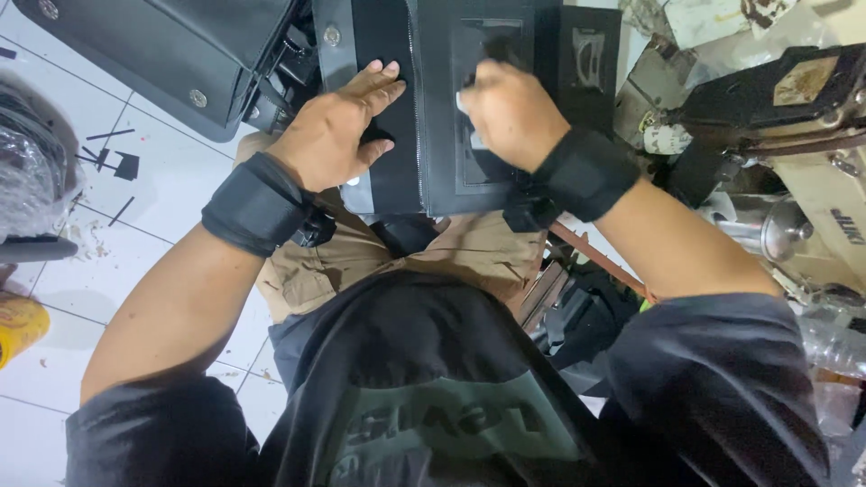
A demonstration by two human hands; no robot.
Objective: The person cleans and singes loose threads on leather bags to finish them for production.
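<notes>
Crinkled clear plastic bag [32, 176] at left edge, yellow packet [18, 326] on white floor below it

Left hand [338, 126]: flat, palm down, fingers extended. Right hand [510, 110]: fingers curled under. Both wrists wear black bands.

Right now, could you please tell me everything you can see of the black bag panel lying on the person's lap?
The black bag panel looks like smooth leather or imitation leather, flat across the lap. A zipper runs lengthwise down it, beside a rectangular stitched frame. The left hand lies flat, pressing its left part; the right hand is closed over the frame.
</notes>
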